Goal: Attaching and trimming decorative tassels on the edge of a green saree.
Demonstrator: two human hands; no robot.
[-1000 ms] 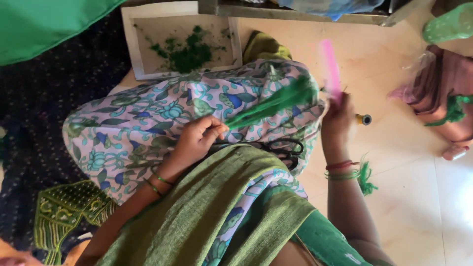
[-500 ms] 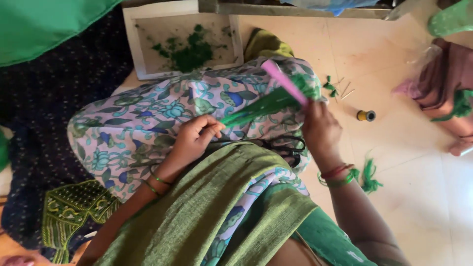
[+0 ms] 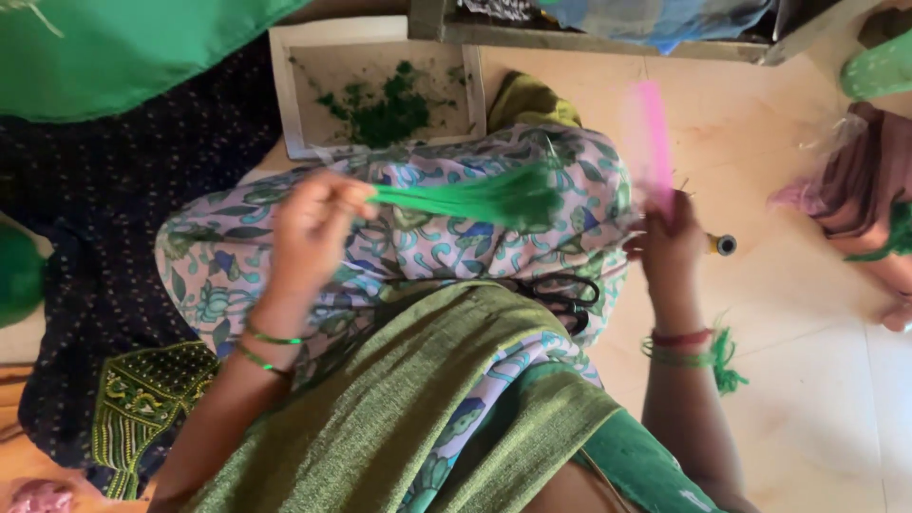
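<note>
Now green tassel [image 3: 475, 198] in left hand [image 3: 309, 228], pink comb [image 3: 652, 150] in right hand [image 3: 671, 249]

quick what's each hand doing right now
Left hand: closed, pinching one end of the green thread tassel.
Right hand: closed around the flat pink plastic comb, held upright beside the tassel.

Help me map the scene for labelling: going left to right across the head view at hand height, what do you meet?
Left hand → green thread tassel → pink comb in the right hand → small thread spool on the floor.
</note>
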